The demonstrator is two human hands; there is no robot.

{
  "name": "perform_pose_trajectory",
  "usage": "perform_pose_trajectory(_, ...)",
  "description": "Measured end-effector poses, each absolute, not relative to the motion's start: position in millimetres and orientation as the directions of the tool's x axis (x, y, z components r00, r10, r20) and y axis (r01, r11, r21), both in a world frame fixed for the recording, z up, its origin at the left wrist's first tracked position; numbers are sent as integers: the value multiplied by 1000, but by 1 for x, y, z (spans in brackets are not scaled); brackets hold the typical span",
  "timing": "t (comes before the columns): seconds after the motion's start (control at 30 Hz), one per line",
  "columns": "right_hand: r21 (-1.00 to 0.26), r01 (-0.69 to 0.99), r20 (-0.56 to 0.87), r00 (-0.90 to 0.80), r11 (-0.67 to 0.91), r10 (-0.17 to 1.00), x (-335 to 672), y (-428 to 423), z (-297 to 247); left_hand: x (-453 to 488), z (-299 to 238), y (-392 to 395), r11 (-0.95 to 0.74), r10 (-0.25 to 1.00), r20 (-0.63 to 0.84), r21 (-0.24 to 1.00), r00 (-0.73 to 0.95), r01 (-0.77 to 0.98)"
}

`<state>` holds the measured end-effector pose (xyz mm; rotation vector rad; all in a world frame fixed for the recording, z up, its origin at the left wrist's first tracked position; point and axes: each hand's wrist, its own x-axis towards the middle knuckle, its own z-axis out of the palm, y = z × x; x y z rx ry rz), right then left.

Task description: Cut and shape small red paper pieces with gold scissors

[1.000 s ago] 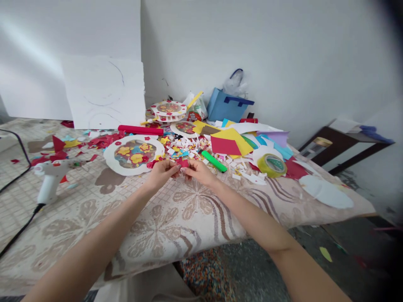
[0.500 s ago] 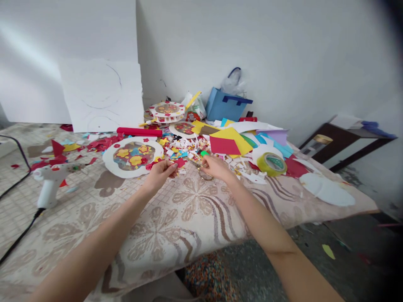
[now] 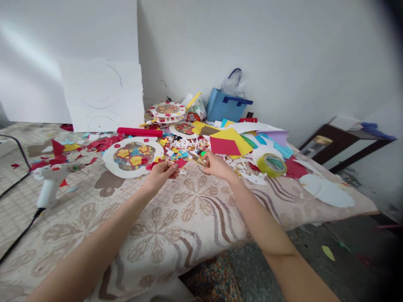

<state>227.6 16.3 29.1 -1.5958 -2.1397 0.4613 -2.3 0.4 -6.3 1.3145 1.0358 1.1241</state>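
Observation:
My right hand [image 3: 217, 165] is closed on a pair of gold-coloured scissors [image 3: 198, 159], whose blades point to the left. My left hand [image 3: 162, 172] is pinched, thumb against forefinger; whatever lies between the fingertips is too small to make out. Just behind it is a white scalloped ring [image 3: 110, 161] with a clear middle, bearing yellow and red paper flowers. Red paper bits [image 3: 181, 162] lie between the two hands. Beyond them spreads a heap of small white and coloured scraps [image 3: 189, 144].
A white glue gun [image 3: 48, 184] with a black cord stands at the left. Yellow tape [image 3: 272, 164], coloured paper sheets [image 3: 225, 146] and white ovals [image 3: 327, 189] lie to the right. Farther back are a red roll [image 3: 139, 132], a decorated round lantern-like piece [image 3: 168, 110] and a blue bag [image 3: 226, 107].
The scissors have turned in my right hand, their handle loops drawn up closer against the fingers. My left hand has stayed nearly still.

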Motion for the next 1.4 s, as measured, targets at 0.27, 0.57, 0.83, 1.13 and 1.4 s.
perform_pose_trajectory(0.27, -994, 59, 68, -287, 88, 956, 195, 15, 14, 2, 4, -9, -72, 968, 61, 997, 242, 35)
perform_pose_trajectory(0.57, -995, 7, 95, -259, 100, 961, 179, 9, 3, 5, 3, -11, 2, 959, -4, 1000, 283, 6)
perform_pose_trajectory(0.83, -993, 22, 107, -301, 119, 948, 176, 4, 3, 4, 3, -13, -26, 966, 14, 999, 257, 45)
perform_pose_trajectory(1.13, -992, 18, 116, -276, 125, 954, 177, 4, 4, -2, -5, -3, 109, 970, -70, 981, 232, -160)
perform_pose_trajectory(1.4, -993, -12, 118, -245, 119, 962, 174, 3, -1, -1, 2, -7, 150, 970, -98, 961, 224, -231)
